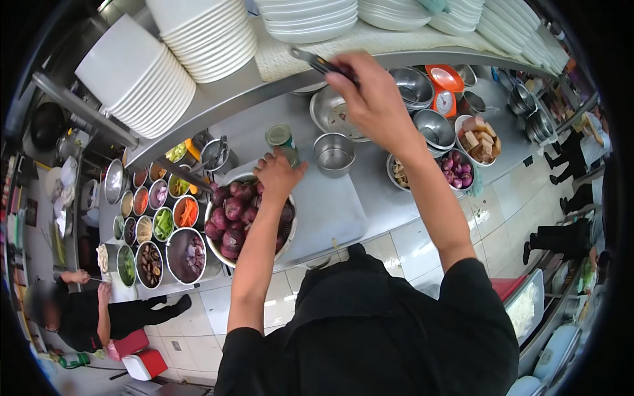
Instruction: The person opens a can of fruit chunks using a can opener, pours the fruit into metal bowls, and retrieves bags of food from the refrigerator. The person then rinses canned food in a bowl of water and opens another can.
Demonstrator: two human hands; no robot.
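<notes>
My right hand (pixel 373 99), raised near the shelf edge, is closed around the dark handle of a peeler-like tool (pixel 323 64) with a metal end pointing left. Below it are a wide steel bowl (pixel 330 109) and a small steel pot (pixel 333 154). My left hand (pixel 276 173) is spread, its fingers over a small can (pixel 288 156) beside a green-labelled can (pixel 280 136). Under my left forearm stands a large bowl of red onions (pixel 234 209). A white cutting board (pixel 330 214) lies to the right of this bowl.
Stacked white dishes (pixel 201 36) stand on the shelf above. Cut vegetables fill containers (pixel 185 211) at the left. An orange scale (pixel 444 102), a shallot bowl (pixel 457 170) and a bowl of chunks (pixel 479 140) are at the right. Another person (pixel 79 310) stands lower left; others stand far right.
</notes>
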